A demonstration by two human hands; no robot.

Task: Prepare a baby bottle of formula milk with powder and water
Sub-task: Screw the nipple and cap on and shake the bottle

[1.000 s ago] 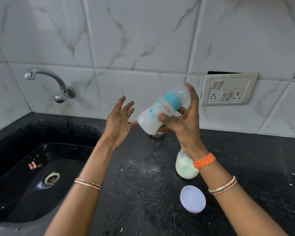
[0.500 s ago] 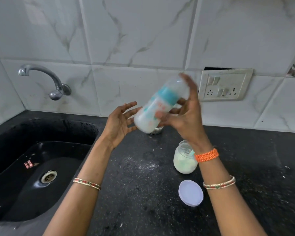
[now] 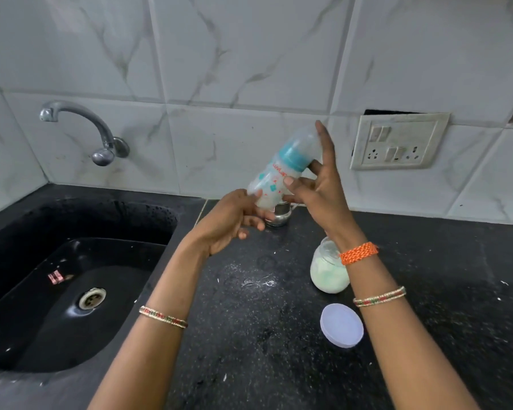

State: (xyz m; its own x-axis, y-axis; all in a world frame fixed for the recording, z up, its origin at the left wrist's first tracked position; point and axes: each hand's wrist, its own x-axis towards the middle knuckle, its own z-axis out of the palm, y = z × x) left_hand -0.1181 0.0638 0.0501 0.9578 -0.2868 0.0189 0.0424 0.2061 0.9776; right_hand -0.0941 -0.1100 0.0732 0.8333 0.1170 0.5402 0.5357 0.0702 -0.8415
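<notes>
**Capped baby bottle held tilted between two hands above the counter**

Below and to the left of the grip lies the black sink (image 3: 71, 291); the black counter (image 3: 249, 350) runs directly beneath the hands. The baby bottle (image 3: 279, 176) is off the counter, tilted, cap end up and to the right, base down and to the left. Its body is translucent plastic with a teal collar and a clear cap; whitish content shows near the base. It likely handles as light and stiff, smooth enough to slip if wet, and not fragile. The narrow body just below the collar looks the surest place to hold, with the base supported.

The right hand (image 3: 317, 190) has hold of the bottle: thumb on the near side of the body, one finger extended up along the cap, remaining fingers behind. The left hand (image 3: 234, 220) is half-curled with its fingers against the base; whether it clasps or only props cannot be told. Both forearms rise from below, wrists bent inward.

Below the right wrist, the powder jar (image 3: 328, 273) stands open; nearer still, its lid (image 3: 341, 325) lies flat. A small steel cup (image 3: 277, 216) sits just behind the bottle base.
</notes>
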